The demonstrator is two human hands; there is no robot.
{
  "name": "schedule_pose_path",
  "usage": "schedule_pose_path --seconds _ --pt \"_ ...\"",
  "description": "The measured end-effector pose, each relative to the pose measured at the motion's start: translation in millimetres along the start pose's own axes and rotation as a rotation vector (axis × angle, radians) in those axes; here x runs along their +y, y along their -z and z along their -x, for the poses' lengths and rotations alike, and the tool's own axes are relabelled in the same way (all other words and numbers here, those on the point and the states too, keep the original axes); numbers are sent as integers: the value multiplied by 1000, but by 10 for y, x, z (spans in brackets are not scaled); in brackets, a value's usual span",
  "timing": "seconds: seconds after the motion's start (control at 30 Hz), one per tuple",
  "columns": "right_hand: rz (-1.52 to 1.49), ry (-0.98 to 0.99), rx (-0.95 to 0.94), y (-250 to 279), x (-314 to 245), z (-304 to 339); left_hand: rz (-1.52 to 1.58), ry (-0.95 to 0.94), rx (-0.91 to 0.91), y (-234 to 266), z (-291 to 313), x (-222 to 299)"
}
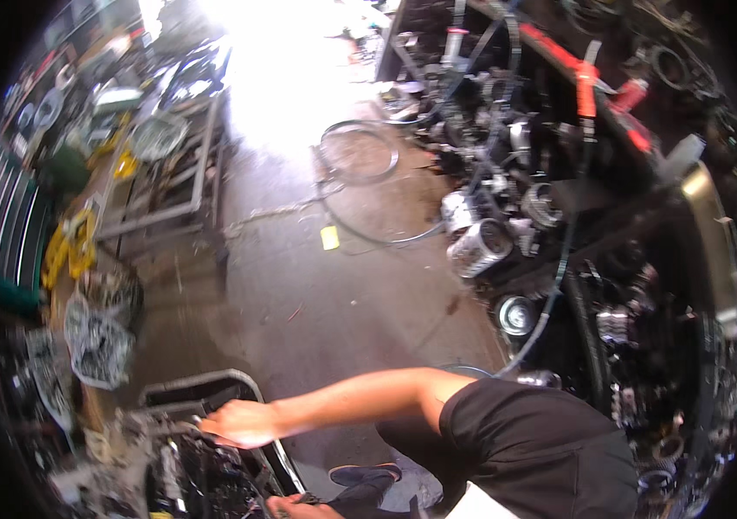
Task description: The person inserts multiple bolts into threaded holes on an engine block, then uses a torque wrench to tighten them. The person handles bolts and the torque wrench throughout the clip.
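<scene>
My right hand (245,423) reaches left across the view, over dark metal parts (180,476) crowded at the lower left. Its fingers are curled down among these parts, and what they grip is hidden. At the bottom edge my left hand (297,509) shows only in part. Its fingers are bent close to a small dark piece that I cannot make out. Beside both hands runs the pale rim of a dark tray-like frame (247,378), which curves behind the parts.
A metal frame stand (156,223) and a green drawer cabinet (6,229) stand left. Grey castings (98,344) lie nearer. Cylindrical metal parts (479,246) crowd the right. A hose (381,240) loops over the floor (299,294), near a yellow piece (329,238). An orange-handled tool (587,91) hangs upper right.
</scene>
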State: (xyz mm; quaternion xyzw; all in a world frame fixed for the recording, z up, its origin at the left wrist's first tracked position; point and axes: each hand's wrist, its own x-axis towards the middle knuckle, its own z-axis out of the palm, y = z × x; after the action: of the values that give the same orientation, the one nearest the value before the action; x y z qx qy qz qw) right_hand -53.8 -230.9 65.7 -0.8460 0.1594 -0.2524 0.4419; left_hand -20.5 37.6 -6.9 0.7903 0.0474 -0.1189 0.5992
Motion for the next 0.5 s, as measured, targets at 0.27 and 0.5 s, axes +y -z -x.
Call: schedule_pose_path --seconds 0.27,0.5 --pt "-120 -647 350 2269 -1461 1803 -210 117 -879 -517 1769 2044" --pt "-140 -532 769 4046 -3414 2996 -172 75 -1751 -1174 3598 4332"
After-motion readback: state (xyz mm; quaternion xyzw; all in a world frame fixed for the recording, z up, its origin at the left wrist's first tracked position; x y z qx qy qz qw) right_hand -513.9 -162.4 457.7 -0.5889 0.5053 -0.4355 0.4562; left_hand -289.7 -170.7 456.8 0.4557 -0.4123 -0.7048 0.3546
